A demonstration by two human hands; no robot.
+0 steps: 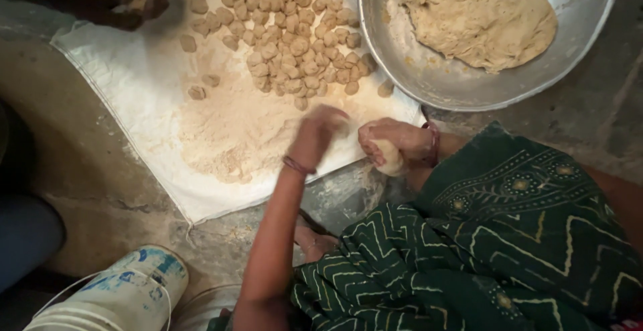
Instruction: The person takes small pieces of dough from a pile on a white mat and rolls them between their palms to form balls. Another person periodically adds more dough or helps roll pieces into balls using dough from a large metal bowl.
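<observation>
A pale lump of dough (pixel 388 157) sits gripped in the right hand (pixel 395 142), fingers curled around it. At nine o'clock from it, the left hand (pixel 318 133) is blurred; I cannot tell its grip. Small dough balls (pixel 295 43) crowd the floured white cloth (pixel 134 83) at eleven o'clock, and a metal bowl (pixel 469 86) of dough stands at one.

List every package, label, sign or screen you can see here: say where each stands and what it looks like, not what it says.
Bucket: bottom left on the floor, round, white plastic with a thin wire handle.
Label: on the bucket's side, blue and white patches, worn.
White sack cloth: spread flat under the flour and dough balls; plain, no print visible.
No signs or screens.
</observation>
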